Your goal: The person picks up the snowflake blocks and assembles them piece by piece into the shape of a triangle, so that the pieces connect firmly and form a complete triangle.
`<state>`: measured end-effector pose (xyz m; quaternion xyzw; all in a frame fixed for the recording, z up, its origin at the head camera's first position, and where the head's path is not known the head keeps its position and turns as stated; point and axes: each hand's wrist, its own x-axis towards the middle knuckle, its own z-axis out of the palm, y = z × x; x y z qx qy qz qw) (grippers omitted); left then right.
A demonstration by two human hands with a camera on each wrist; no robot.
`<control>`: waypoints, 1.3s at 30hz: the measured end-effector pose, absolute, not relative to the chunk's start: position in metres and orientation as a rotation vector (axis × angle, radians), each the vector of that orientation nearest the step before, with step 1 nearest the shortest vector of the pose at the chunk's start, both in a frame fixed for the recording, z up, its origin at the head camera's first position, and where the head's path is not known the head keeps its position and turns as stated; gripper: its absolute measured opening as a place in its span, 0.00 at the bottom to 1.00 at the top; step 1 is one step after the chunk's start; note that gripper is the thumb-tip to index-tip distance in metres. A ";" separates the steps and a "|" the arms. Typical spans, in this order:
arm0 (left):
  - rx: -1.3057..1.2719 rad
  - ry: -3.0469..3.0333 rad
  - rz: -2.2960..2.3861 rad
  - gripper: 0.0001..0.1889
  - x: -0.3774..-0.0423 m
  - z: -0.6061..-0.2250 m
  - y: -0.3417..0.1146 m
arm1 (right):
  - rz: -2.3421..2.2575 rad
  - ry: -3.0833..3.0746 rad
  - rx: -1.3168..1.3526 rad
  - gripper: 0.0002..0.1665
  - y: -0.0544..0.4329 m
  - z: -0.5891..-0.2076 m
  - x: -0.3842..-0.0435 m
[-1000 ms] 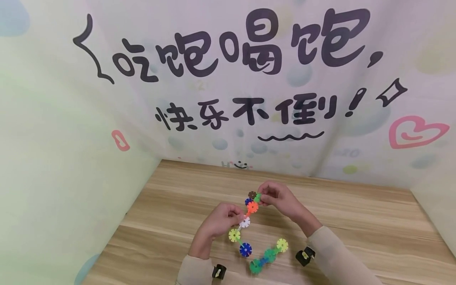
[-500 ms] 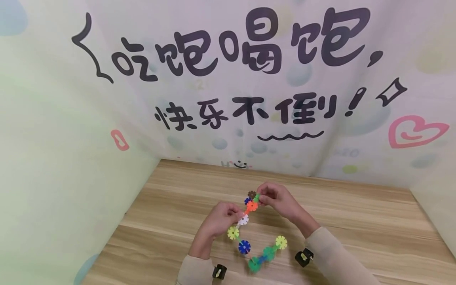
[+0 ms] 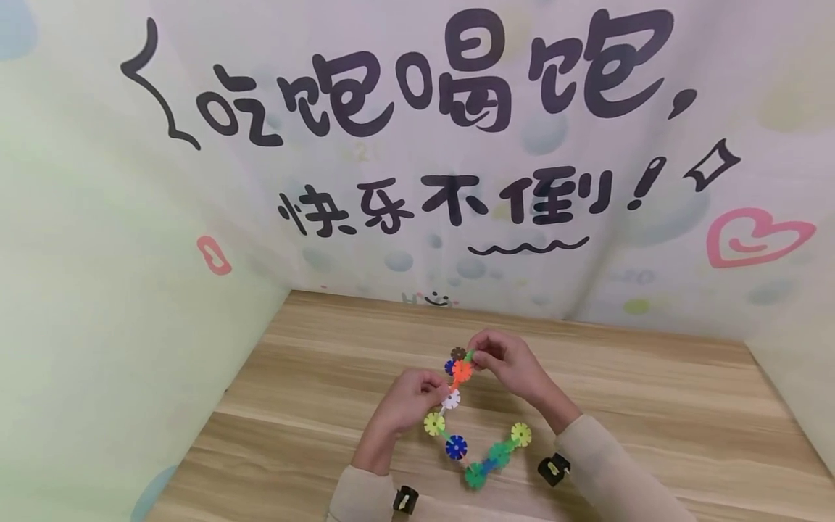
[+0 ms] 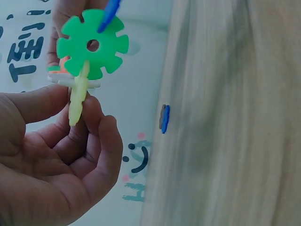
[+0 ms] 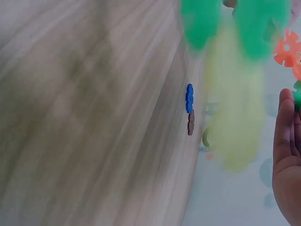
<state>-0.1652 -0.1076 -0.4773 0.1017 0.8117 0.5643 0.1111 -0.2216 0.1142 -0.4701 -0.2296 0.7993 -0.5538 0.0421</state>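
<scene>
A chain of notched plastic discs hangs in a curve between and below both hands. My left hand pinches it at the white disc, just above a yellow disc. With thumb and fingertips, my right hand pinches the green disc at the upper end, next to the orange disc. The loose end carries green and blue discs and ends in a yellow disc. A larger green disc overlaps the left fingers in the left wrist view.
A loose blue disc and a brown disc lie on the wooden table near its back edge, behind the chain. A printed cloth stands along the back. Black camera mounts sit at both wrists.
Both hands keep their hold on the same discs. The chain's hanging part has swung slightly up and to the right, and the head view has shifted a little.
</scene>
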 end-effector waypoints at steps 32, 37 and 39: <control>0.233 2.171 1.838 0.11 -0.178 -0.474 -0.091 | -1.767 2.202 -0.739 0.07 0.123 -0.479 -0.223; 0.213 2.178 1.839 0.08 -0.178 -0.475 -0.092 | -1.748 2.183 -0.773 0.08 0.120 -0.480 -0.225; 0.208 2.180 1.842 0.08 -0.177 -0.476 -0.093 | -1.730 2.205 -0.745 0.09 0.120 -0.481 -0.227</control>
